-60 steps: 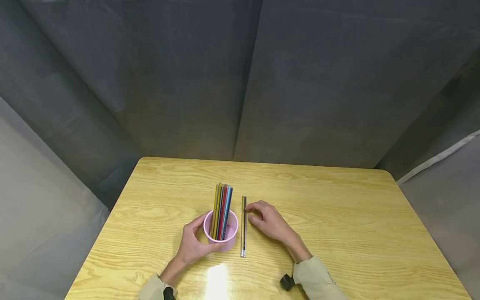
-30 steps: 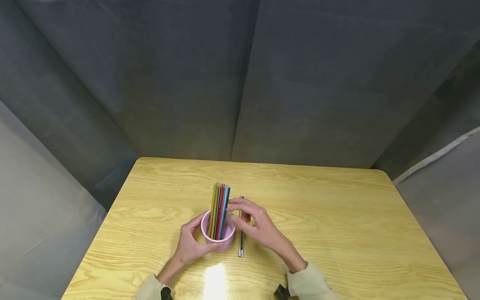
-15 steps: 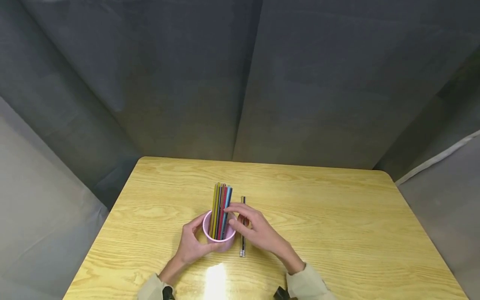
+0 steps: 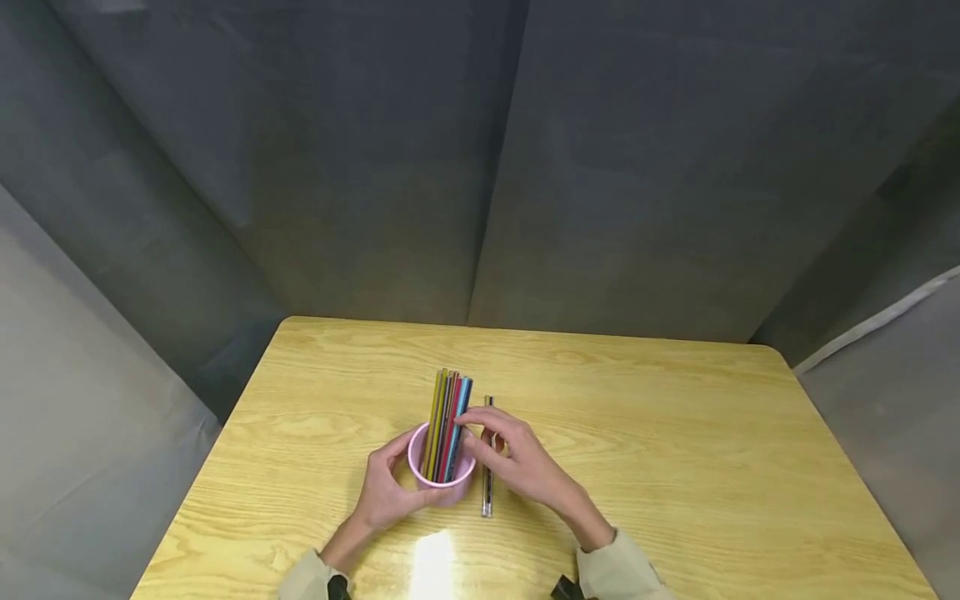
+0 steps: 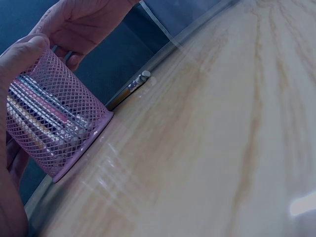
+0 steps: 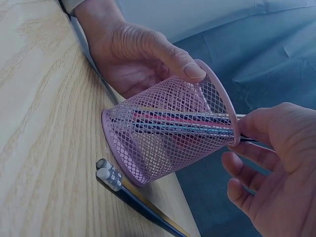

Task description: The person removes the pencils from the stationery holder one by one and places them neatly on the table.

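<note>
A pink mesh pencil cup [image 4: 463, 492] stands on the table, and my left hand [image 4: 384, 492] grips it from the left with thumb and fingers around its wall. Several pencils [image 4: 448, 417], yellow, black, red, light blue and dark blue, stand leaning inside it. My right hand [image 4: 517, 454] reaches over the cup's right rim and pinches the light and dark blue pencils between thumb and index finger. In the right wrist view the thumb covers part of their shafts. Two more pencils [image 4: 487, 496] lie side by side right of the cup, partly under my right hand.
The wood-grain table [image 4: 675, 433] spreads out around the cup, with a bright glare patch [image 4: 432, 558] near its front edge. Grey curtains [image 4: 375, 167] hang behind the table and at both sides.
My right hand has moved left from beside the two lying pencils to the pencils in the cup, which now lean slightly farther right. The left hand keeps its grip on the cup.
</note>
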### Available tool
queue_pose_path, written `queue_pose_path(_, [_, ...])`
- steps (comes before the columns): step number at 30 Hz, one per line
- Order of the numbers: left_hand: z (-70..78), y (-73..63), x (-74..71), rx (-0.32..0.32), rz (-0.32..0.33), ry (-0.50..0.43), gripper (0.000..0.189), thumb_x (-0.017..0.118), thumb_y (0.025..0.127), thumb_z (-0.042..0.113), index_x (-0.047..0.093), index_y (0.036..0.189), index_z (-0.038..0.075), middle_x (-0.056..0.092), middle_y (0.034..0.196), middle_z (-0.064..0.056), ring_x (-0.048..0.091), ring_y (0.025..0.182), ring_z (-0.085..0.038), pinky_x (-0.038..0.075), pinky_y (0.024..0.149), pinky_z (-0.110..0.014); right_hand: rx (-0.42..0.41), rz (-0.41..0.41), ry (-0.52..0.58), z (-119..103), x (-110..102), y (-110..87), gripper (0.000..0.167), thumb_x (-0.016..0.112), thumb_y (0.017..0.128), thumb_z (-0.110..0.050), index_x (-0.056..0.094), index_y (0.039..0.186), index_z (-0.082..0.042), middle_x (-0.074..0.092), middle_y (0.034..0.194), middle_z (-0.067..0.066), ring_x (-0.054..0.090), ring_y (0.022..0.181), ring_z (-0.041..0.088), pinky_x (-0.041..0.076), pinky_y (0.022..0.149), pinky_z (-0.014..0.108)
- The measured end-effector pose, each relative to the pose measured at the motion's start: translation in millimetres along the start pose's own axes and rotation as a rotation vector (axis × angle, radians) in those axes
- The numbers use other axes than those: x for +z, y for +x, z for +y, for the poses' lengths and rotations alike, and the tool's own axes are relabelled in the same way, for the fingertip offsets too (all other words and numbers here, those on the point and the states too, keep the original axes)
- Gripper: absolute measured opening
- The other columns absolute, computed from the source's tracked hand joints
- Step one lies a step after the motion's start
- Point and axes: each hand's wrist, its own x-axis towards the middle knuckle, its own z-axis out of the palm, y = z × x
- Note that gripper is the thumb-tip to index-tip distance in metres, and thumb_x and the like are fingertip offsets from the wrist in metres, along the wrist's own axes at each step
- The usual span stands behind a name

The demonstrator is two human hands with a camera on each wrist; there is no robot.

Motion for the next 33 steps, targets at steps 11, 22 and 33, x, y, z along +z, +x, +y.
queue_pose_path(11, [1.1, -1.0, -0.5, -0.007, -0.001, -0.002, 0.088, 0.095, 0.065, 0.000, 0.057, 0.144, -0.002, 0.067, 0.136, -0.021, 0.067, 0.124, -0.023, 0.052, 0.112, -0.033, -0.009, -0.012, -0.022, -1, 0, -0.3, 0.030, 0.062, 0.106, -0.018, 0.067, 0.136, -0.016, 0.067, 0.137, 0.001, 0.061, 0.084, 0.019, 0.058, 0.071, 0.031])
queue_pose_path(22, [1.4, -0.2, -1.3, -0.006, 0.006, -0.008, 0.088, 0.095, 0.064, -0.001, 0.057, 0.144, -0.004, 0.066, 0.136, -0.023, 0.067, 0.123, -0.023, 0.053, 0.111, -0.033, -0.019, -0.010, -0.057, -3, -4, 0.5, 0.028, 0.062, 0.106, -0.018, 0.068, 0.134, -0.015, 0.067, 0.135, -0.001, 0.062, 0.088, 0.016, 0.058, 0.071, 0.030])
queue_pose_path(33, [2.5, 0.7, 0.3, -0.010, 0.002, 0.019, 0.089, 0.096, 0.064, 0.002, 0.057, 0.145, 0.001, 0.067, 0.137, -0.019, 0.067, 0.124, -0.024, 0.052, 0.112, -0.034, -0.008, 0.005, -0.067, -7, -10, 0.2, 0.030, 0.065, 0.103, -0.010, 0.069, 0.132, -0.015, 0.068, 0.131, -0.003, 0.059, 0.087, 0.014, 0.057, 0.072, 0.032])
